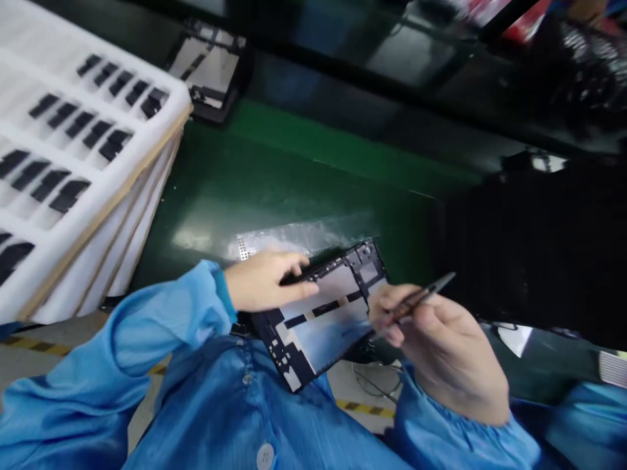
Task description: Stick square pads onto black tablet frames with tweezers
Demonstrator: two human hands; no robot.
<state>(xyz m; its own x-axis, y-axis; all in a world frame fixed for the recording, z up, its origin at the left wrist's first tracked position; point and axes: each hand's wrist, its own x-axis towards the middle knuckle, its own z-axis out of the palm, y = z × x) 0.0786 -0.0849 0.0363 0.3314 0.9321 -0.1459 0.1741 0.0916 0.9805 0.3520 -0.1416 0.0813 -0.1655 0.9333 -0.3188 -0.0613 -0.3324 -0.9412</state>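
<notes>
Two hands, one tablet, one pair of tweezers in play; tablet [328, 320] is open-backed and tilted, right in front of the blue coat [255, 405], at the near side of the green desk [284, 176]; left hand [262, 281] has its fingers clasped on the tablet's upper-left edge, one laid over the face; right hand [455, 356] has the tweezers [438, 284] pinched in its fingers, just over the tablet's right end.

Other counts: one more open tablet [213, 68] at the far left of the desk; one clear plastic sheet [284, 238] just beyond the held tablet; at least three white trays [166, 98] stacked at left, top one showing two rows of five black pieces, more rows nearer.

Hard to see: tray stack cut by the left edge, so no full count; tablet's right end partly behind the right hand; right fingertips blurred, can't tell if the tweezers touch anything; black heap [519, 254] at right too dark to identify.

Pose: left forearm comes in from lower left, palm down; right wrist is bent, palm turned inward, tweezers slanting up to the right.
</notes>
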